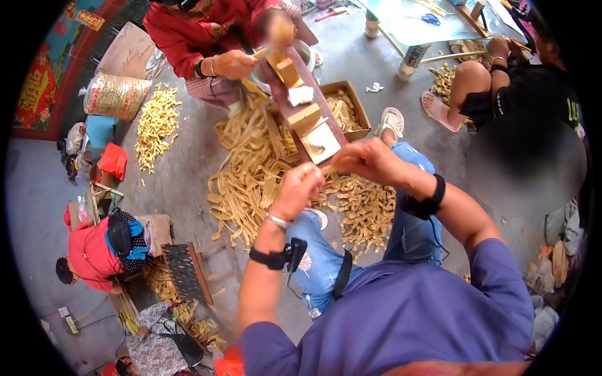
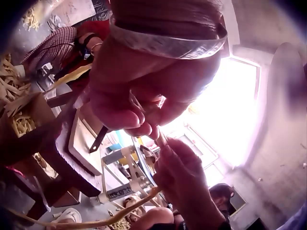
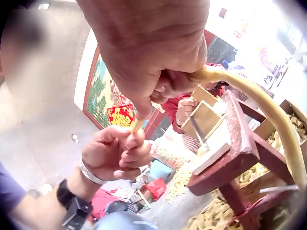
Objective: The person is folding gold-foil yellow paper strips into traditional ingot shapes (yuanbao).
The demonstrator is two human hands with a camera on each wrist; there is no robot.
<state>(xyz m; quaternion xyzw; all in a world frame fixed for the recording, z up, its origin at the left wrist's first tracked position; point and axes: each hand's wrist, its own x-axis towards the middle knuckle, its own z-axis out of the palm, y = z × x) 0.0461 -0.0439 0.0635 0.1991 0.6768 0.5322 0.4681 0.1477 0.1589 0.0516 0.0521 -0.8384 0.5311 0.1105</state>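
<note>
Both hands meet just in front of the near end of a narrow red-brown bench (image 1: 293,103). My left hand (image 1: 297,192) pinches one end of a pale yellow, pliable strip (image 3: 137,125) between thumb and fingers. My right hand (image 1: 371,161) grips the same strip a short way along, fingers curled round it. From the right hand a long tail of the strip (image 3: 271,105) hangs down in an arc. On the bench end, close by the hands, sit a pale board (image 1: 322,143) and an upright wooden block (image 1: 305,119). A dark metal blade (image 2: 99,140) shows at the board.
Long yellow strips (image 1: 244,163) lie heaped below the bench, beside a pile of short knotted pieces (image 1: 367,210). A cardboard box (image 1: 359,113) stands behind. Across the bench a person in red (image 1: 182,44) works; another sits at right near a glass table (image 1: 407,22).
</note>
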